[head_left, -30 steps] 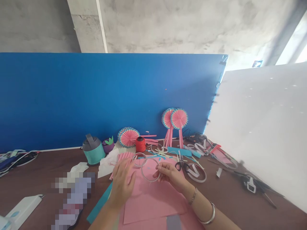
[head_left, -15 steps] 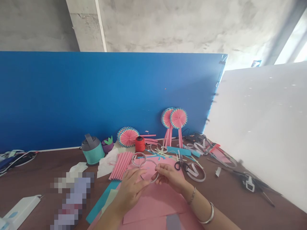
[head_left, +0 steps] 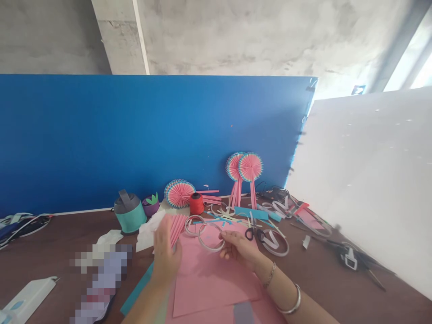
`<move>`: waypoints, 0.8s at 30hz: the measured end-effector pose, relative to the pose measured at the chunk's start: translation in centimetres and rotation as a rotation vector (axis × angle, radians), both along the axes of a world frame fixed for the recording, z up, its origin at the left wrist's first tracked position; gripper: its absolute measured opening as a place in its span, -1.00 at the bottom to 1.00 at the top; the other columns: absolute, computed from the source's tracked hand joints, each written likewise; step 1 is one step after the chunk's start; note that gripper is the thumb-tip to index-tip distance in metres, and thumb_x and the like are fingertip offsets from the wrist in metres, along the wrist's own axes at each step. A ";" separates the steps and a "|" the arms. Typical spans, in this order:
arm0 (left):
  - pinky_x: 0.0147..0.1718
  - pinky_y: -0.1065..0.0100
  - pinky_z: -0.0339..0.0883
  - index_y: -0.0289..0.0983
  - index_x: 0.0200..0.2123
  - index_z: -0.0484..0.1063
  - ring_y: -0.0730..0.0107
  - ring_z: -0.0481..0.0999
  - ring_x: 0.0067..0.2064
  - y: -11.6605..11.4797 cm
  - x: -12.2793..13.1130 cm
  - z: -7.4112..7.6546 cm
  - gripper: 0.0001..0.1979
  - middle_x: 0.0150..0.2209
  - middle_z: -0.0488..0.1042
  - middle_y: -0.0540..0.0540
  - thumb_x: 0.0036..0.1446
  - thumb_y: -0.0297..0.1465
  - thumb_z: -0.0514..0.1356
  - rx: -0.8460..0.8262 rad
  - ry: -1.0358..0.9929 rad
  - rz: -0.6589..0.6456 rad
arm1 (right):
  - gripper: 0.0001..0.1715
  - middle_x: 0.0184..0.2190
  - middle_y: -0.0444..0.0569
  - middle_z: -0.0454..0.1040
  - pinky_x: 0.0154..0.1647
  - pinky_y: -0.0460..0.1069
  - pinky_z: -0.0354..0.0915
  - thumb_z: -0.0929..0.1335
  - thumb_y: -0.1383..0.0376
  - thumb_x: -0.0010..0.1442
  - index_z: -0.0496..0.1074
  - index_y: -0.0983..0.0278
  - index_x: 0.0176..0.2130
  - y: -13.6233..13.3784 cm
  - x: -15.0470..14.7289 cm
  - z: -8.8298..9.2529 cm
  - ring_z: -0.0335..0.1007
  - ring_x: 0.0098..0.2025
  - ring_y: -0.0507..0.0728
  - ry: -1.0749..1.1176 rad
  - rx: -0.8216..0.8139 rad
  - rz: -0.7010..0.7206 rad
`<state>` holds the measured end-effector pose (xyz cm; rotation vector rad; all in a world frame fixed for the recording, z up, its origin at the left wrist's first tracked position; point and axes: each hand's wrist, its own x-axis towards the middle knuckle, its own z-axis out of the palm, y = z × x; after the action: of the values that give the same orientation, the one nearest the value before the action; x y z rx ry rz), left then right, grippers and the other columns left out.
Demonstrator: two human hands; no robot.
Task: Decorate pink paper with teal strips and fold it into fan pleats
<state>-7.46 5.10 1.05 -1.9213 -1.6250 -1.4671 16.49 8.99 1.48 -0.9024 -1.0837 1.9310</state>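
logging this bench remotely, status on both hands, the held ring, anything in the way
Right hand holding pale ring over pink sheets. Left hand by pleated paper, grip unclear. Second ring just behind, possibly crowding.

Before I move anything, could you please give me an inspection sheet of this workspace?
Surface: brown table, with pink paper sheets between the forearms.
Job's things: a pale ring in hand; pleated pink paper beyond the left hand.
Clutter: scissors, red spool, cut strips, white scraps.
Hands: the right hand pinches the ring's edge; the left is open, contact with the pleated paper unclear.
Cables: a bundle at the table's left; more at the far right.
Surroundings: blue panel behind, white panel at right.
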 end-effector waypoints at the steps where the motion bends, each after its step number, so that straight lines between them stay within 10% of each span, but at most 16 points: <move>1: 0.12 -0.03 0.12 -0.16 0.27 0.02 0.06 0.18 0.21 -0.2 0.4 0.0 -0.43 0.20 0.20 -0.23 0.19 -0.50 0.00 -0.033 0.082 -0.065 | -0.58 -0.64 -0.13 0.45 -0.59 -0.17 0.24 0.46 0.04 -0.01 0.35 0.32 -0.36 0.0 0.0 0.0 0.48 -0.55 0.04 -0.005 0.002 0.007; 7: -0.03 0.22 0.32 -0.13 -0.08 0.46 0.25 0.45 -0.03 -1.1 2.2 -0.3 -0.72 -0.06 0.50 -0.12 0.21 -0.44 0.04 -0.234 0.096 -0.512 | -0.45 -0.62 -0.05 0.47 -0.57 -0.12 0.23 0.36 -0.13 0.04 0.36 0.34 -0.39 -0.5 -0.2 0.3 0.44 -0.56 0.06 -0.085 0.095 0.078; 14: -0.20 0.31 0.39 -0.26 -0.17 0.51 0.26 0.52 -0.25 -0.7 2.1 0.0 -0.62 -0.29 0.55 -0.10 0.09 -0.12 0.16 -0.537 -0.601 -0.513 | -0.58 -0.49 -0.10 0.44 -0.50 -0.11 0.20 0.36 -0.04 0.09 0.40 0.27 -0.38 -0.6 0.0 1.2 0.32 -0.47 0.01 -0.207 0.430 -0.266; 18: -0.23 0.32 0.38 -0.25 -0.20 0.53 0.30 0.50 -0.30 -0.9 2.6 0.3 -0.56 -0.35 0.53 -0.09 0.01 -0.04 0.19 -0.597 -0.732 -0.534 | -0.67 -0.11 -0.05 0.45 -0.06 0.00 0.25 0.41 0.11 0.09 0.47 0.19 -0.15 -0.8 0.4 1.5 0.33 -0.05 0.12 -0.116 0.517 -0.089; 24: -0.10 0.22 0.34 -0.21 0.02 0.39 0.20 0.47 -0.09 -0.7 2.6 -0.1 -0.51 0.00 0.45 -0.19 0.09 -0.07 0.15 -0.561 -0.652 -0.477 | -0.74 -0.37 -0.07 0.53 -0.13 0.03 0.26 0.44 0.12 0.06 0.46 0.26 -0.38 -1.4 -0.2 1.8 0.42 -0.26 0.12 -0.097 0.493 0.029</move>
<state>-4.81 4.41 0.94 -2.4151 -2.1237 -2.1822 16.32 7.54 3.24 -0.7072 -1.5473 1.5438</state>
